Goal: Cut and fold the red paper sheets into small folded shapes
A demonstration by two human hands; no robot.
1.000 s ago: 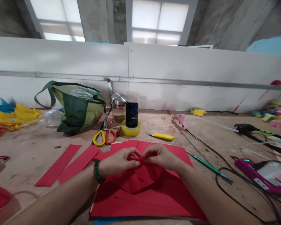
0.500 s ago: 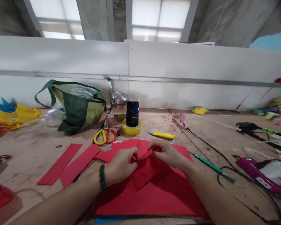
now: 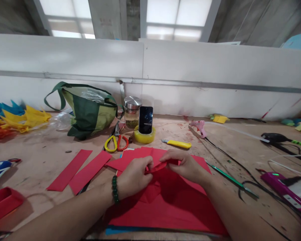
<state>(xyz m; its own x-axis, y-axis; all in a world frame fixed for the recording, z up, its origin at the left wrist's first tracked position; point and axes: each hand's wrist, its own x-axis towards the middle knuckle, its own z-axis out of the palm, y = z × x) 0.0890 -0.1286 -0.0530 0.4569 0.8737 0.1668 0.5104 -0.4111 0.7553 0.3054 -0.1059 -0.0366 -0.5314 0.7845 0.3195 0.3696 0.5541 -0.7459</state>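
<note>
My left hand [image 3: 137, 174], with a green bead bracelet at the wrist, pinches one side of a folded piece of red paper [image 3: 162, 166]. On its other side, my right hand [image 3: 184, 165] grips the same piece between thumb and fingers. The piece is raised over a stack of red paper sheets [image 3: 170, 214], and its lower part blends with the red beneath, so its full outline is hard to make out. Left of the stack lie two red paper strips [image 3: 70, 170] [image 3: 90, 171].
Behind the stack are scissors [image 3: 116, 142], a yellow utility knife [image 3: 178, 144] and a phone [image 3: 145, 119] leaning on a tape roll [image 3: 144, 136]. A pink glue gun [image 3: 199, 128], a green pen-like tool [image 3: 232, 179] and a purple power strip [image 3: 283, 189] lie rightward; a green bag [image 3: 90, 115] stands back left.
The view has shifted slightly, so everything appears a little further right. Between my hands, the folded red paper has tilted and its raised edge shows more. Both hands keep their hold.
</note>
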